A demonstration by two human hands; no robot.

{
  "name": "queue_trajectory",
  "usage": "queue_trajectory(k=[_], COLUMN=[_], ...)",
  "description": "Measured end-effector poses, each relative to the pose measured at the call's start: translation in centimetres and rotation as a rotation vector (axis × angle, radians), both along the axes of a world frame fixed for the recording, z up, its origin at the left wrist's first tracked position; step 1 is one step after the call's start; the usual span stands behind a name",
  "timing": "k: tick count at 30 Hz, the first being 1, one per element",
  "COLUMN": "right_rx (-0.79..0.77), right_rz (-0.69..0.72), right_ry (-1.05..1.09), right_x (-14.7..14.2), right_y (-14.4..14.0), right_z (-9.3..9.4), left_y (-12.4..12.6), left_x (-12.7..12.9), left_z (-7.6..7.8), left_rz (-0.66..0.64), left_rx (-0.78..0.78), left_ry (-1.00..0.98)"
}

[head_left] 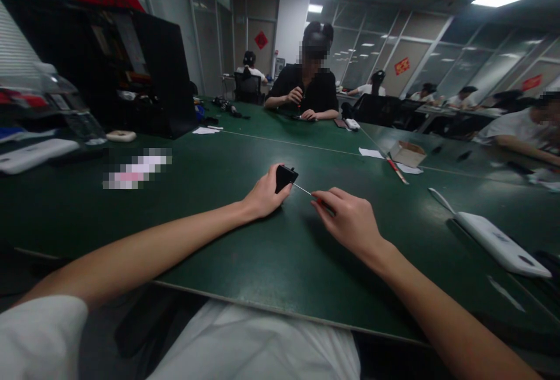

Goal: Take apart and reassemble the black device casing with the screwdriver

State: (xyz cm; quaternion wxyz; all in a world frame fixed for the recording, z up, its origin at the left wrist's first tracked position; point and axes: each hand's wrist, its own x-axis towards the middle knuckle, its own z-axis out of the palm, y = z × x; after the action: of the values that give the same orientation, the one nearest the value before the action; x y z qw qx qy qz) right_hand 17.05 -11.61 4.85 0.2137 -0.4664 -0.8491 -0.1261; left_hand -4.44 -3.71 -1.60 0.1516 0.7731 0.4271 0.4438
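My left hand (265, 193) is closed around a small flat black device (285, 178), held tilted up just over the green table (245, 252). A small knob or stub sticks out from the device's top edge. My right hand (350, 217) pinches the handle of a thin screwdriver (303, 189), its red handle mostly hidden by the fingers. The metal shaft points left, and its tip meets the lower right edge of the device. Whether the tip sits in a screw is too small to tell.
A white power bank (499, 243) with a strap lies at right. Beyond it are an open cardboard box (406, 153) and a red stick-like item (397, 171). A large black case (161, 71) and a plastic bottle (72, 103) stand left. Across the table sits a person (301, 91).
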Motion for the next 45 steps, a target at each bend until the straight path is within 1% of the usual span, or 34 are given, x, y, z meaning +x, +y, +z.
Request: queue_trajectory(k=[7, 14, 17, 19, 21, 23, 26, 28, 30, 32, 35, 38, 40, 43, 45], right_rx=[0.119, 0.182, 0.218, 0.197, 0.12, 0.013, -0.103, -0.159, -0.221, -0.285, -0.419, -0.626, -0.731, -0.797, -0.791], right_rz=[-0.073, -0.032, -0.019, -0.021, -0.018, 0.014, 0.074, 0.066, 0.03, 0.012, 0.064, 0.147, 0.211, 0.305, 0.316], right_ry=[-0.215, -0.417, -0.443, -0.383, -0.25, -0.077, 0.163, 0.287, 0.403, 0.516, 0.643, 0.691, 0.7, 0.718, 0.715], right_x=[-1.0, -1.4, -1.0, -0.6, -0.2, 0.2, 0.8, 1.3, 1.6, 1.8, 1.8, 1.6, 1.4, 1.2, 1.2], right_y=[-1.0, -1.6, -1.0, -0.3, 0.5, 1.3, 2.4, 3.0, 3.5, 3.9, 4.2, 4.1, 3.9, 3.6, 3.5], right_z=[0.5, 0.6, 0.3, 0.0, -0.3, -0.6, -1.1, -1.3, -1.5, -1.7, -1.8, -1.9, -2.1, -2.3, -2.3], left_y=[-0.2, 0.1, 0.1, 0.0, 0.0, -0.1, -0.3, -0.3, -0.3, -0.3, -0.4, -0.7, -1.0, -1.2, -1.1], left_x=[-0.1, 0.0, -0.1, -0.2, -0.2, -0.1, 0.3, 0.4, 0.4, 0.1, -0.3, -0.5, -0.4, -0.4, -0.6], left_z=[-0.2, -0.2, 0.1, 0.3, 0.5, 0.7, 0.8, 0.9, 1.1, 1.3, 1.8, 2.3, 2.5, 2.6, 2.6], left_rz=[0.038, 0.025, 0.011, -0.015, -0.064, -0.158, -0.388, -0.542, -0.66, -0.734, -0.777, -0.785, -0.785, -0.791, -0.822], left_rx=[0.014, -0.001, -0.042, -0.089, -0.157, -0.255, -0.505, -0.677, -0.797, -0.875, -0.956, -1.02, -1.049, -1.081, -1.124], left_ry=[0.007, -0.027, -0.062, -0.11, -0.178, -0.276, -0.481, -0.611, -0.679, -0.683, -0.613, -0.499, -0.43, -0.361, -0.374])
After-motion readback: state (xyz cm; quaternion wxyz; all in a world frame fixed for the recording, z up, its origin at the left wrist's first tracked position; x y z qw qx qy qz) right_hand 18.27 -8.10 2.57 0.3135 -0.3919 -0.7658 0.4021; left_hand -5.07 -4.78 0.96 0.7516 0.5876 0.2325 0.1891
